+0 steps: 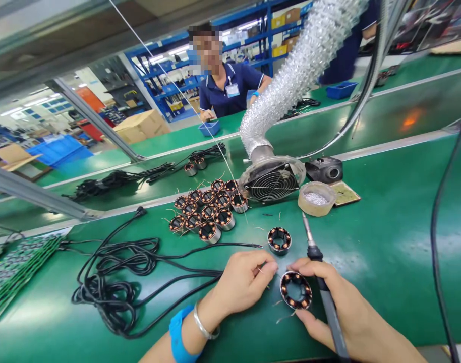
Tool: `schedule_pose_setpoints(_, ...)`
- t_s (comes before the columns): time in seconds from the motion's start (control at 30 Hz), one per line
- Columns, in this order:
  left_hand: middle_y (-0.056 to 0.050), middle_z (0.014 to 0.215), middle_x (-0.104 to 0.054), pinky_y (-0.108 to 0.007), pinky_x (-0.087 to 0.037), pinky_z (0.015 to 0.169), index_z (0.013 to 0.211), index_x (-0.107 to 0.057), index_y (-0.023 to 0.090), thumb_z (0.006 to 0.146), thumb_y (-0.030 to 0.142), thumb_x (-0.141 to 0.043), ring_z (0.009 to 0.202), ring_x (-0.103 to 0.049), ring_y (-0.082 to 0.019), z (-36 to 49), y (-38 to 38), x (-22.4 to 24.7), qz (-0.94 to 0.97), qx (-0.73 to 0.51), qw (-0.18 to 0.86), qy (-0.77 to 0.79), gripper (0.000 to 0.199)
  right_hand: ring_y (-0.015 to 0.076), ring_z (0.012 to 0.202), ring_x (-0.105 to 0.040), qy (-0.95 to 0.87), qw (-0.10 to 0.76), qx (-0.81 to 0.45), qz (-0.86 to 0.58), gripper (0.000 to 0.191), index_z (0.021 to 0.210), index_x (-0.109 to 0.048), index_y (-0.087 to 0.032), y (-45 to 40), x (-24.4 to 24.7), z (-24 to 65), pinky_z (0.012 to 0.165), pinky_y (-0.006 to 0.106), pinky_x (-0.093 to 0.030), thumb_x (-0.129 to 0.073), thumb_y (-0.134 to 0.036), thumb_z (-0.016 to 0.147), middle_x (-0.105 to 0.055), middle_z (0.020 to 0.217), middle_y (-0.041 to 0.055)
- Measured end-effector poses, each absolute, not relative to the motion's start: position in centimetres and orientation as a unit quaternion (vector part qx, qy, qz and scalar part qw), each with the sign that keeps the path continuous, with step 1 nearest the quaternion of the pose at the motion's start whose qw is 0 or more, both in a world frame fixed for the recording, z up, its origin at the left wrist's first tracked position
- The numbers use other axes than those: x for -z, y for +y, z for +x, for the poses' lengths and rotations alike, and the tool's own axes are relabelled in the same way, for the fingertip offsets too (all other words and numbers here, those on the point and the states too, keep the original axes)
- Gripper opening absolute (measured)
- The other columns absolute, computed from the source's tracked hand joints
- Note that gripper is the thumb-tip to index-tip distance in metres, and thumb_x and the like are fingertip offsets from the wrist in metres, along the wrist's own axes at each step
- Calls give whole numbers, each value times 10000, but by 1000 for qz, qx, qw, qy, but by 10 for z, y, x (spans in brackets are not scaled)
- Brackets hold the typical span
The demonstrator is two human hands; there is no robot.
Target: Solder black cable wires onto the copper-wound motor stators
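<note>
My right hand grips a ring-shaped motor stator with copper windings between thumb and forefinger. The same hand also carries a soldering iron, its tip pointing away from me. Close to the stator's left side, my left hand is closed in a pinch on a thin wire, partly hidden by the fingers. Loose wire ends stick out at the stator's lower left. A second stator rests on the green bench just beyond both hands. Black cables run from the left to beside my left hand.
Several stators stand grouped before a fume fan with a silver duct. A round solder dish and sponge tray sit right of it. Circuit boards lie far left. A co-worker faces me across the bench.
</note>
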State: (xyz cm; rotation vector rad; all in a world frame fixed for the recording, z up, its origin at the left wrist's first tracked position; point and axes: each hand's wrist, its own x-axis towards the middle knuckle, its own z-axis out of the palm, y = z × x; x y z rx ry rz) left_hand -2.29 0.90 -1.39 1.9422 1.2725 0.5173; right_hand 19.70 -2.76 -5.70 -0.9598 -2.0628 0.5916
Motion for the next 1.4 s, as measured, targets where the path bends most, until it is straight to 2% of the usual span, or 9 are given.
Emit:
schedule_pose_setpoints(0.1,60,554,-398,-234,-251,527,720,-639,149,909,352,-530,535,-333,-96,-28,12,9,721,-142,434,521,298,217,1038,-672,-822,366,-232,-371,473,1266,-426,-199,-25,50,198,860,296,-580,-548,-138,813,-643,1134,98)
schedule_pose_setpoints(0.3,60,544,-426,-229,-240,500,696,-612,131,793,520,-649,525,-315,-89,-40,18,7,612,-85,616,488,403,213,1020,-679,-811,378,-223,-388,485,1284,-423,-190,-30,68,200,850,290,-584,-617,-204,839,-654,1131,94)
schedule_pose_setpoints(0.43,46,541,-445,-230,-227,512,639,-585,136,700,666,-691,528,-322,-86,-30,17,7,556,-136,659,489,544,185,995,-686,-791,410,-205,-406,459,1281,-428,-181,-34,76,197,852,263,-583,-607,-208,860,-658,1123,79)
schedule_pose_setpoints(0.53,93,444,-305,-233,-155,483,629,-565,153,671,733,-667,465,-220,-72,-15,16,10,490,-193,683,506,591,170,917,-695,-782,425,-204,-408,424,1261,-442,-183,-34,74,191,790,255,-592,-587,-171,863,-661,1082,68)
schedule_pose_setpoints(0.67,75,476,-344,-235,-160,482,666,-606,136,768,725,-585,478,-239,-73,-12,12,7,518,-207,646,522,598,176,889,-688,-768,448,-194,-414,388,1237,-457,-177,-32,72,186,757,267,-594,-585,-156,870,-652,1048,75)
schedule_pose_setpoints(0.93,72,470,-327,-255,-118,454,728,-683,110,793,592,-668,456,-205,-65,-33,-2,4,551,-107,644,520,486,229,959,-684,-768,451,-170,-422,389,1238,-471,-169,-35,79,184,798,335,-605,-582,-165,865,-667,1065,102)
schedule_pose_setpoints(1.13,87,453,-281,-254,-97,471,690,-658,116,730,667,-681,458,-177,-65,-22,2,13,467,-197,701,502,553,224,963,-687,-757,458,-165,-435,394,1237,-468,-179,-34,79,185,802,327,-605,-614,-201,872,-667,1077,99)
schedule_pose_setpoints(1.27,103,516,-265,-237,-127,472,849,-693,143,667,523,-810,496,-189,-70,-22,-3,0,591,-122,593,533,437,225,1020,-673,-759,460,-155,-433,387,1238,-469,-169,-35,81,186,855,328,-595,-618,-207,883,-657,1100,108)
schedule_pose_setpoints(1.4,71,507,-355,-235,-184,463,760,-705,145,851,404,-653,479,-264,-75,-21,-10,0,644,-66,545,533,279,223,992,-686,-750,467,-154,-443,374,1224,-476,-170,-33,80,186,830,316,-606,-627,-216,885,-652,1101,113)
